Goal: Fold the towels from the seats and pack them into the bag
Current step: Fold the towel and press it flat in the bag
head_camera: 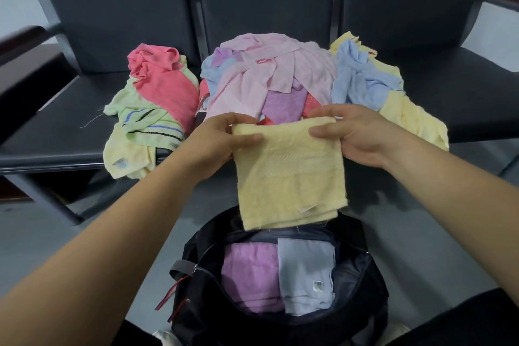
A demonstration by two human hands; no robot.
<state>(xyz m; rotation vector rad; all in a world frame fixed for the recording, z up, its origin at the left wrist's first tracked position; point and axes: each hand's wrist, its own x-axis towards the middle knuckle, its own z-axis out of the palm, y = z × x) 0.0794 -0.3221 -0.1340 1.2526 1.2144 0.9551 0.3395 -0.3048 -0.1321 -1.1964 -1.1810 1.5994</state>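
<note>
A folded yellow towel (289,174) hangs in the air above the open black bag (362,270). My left hand (222,140) pinches its top left corner and my right hand (356,135) pinches its top right corner. Inside the bag lie a folded purple towel (250,275) on the left and a folded pale blue towel (306,278) on the right. Unfolded towels are heaped on the dark seats: a pink and purple pile (269,78) in the middle, a red, green and yellow pile (151,109) on the left, a blue and yellow pile (370,84) on the right.
The row of dark padded seats (70,121) has backrests behind and armrests (25,36) at both ends. The bag stands on the grey floor (421,233) right in front of the middle seat. My knees frame the bag at the bottom edge.
</note>
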